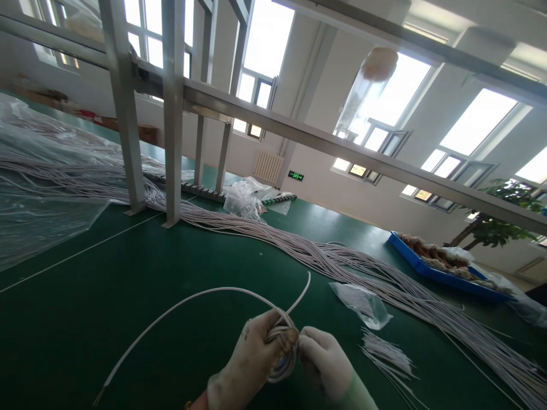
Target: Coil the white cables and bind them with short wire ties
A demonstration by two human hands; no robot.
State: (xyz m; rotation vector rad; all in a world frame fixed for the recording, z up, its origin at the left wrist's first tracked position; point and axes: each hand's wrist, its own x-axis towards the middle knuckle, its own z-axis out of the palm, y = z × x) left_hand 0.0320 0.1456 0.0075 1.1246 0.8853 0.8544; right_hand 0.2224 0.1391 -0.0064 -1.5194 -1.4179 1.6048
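I see the left hand (252,356) closed round a coil (284,353) of white cable at the near table (171,273) edge, w/ the right hand (327,364) pinching the coil's side. A loose end (188,302) arcs off left. Cable bundle (342,256), small bag (363,302) & ties (387,353) lie beyond.

Green surface (128,273); long bundle of white cables (342,262) across it; blue tray (431,272) far right; clear plastic bag (363,304); small ties (384,353); metal frame (171,114)

Our tilted, edge-warped view: blown-out daylight from the windows (474,122), perhaps slight blur low down, soft shadows.
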